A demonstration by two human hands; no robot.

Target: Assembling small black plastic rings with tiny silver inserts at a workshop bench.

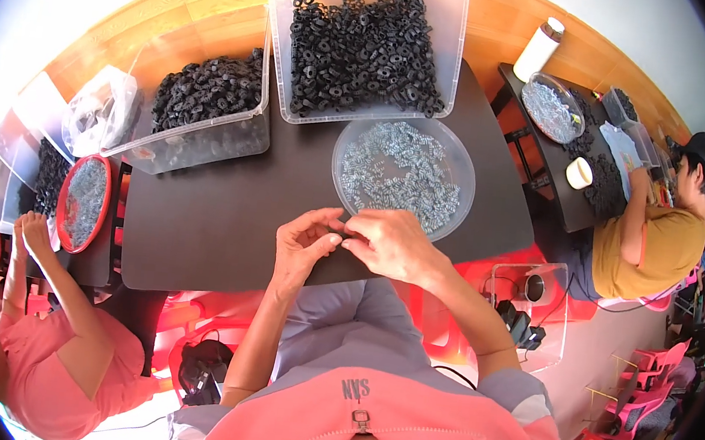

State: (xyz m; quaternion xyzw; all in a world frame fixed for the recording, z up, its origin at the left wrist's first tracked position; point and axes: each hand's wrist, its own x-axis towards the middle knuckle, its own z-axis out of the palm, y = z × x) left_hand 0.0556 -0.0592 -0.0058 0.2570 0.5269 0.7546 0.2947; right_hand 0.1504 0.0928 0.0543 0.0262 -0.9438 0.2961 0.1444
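Observation:
My left hand (307, 239) and my right hand (395, 243) meet at the near edge of the dark table (216, 214). Their fingertips pinch together around a small black part (342, 234), mostly hidden by the fingers. Just beyond my right hand sits a round clear tub (338, 165) with many small silvery springs (414, 162) in it. Behind the tub, a large clear plastic bin (454, 50) holds a heap of small black ring-shaped plastic parts (362, 49).
Another clear bin (205, 149) of black parts (207, 89) stands at the left. Farther left, a co-worker in pink (88, 364) reaches toward a red-rimmed tray (62, 207). At the right, a co-worker in a mustard shirt (659, 244) sits at another table near a white bottle (538, 50).

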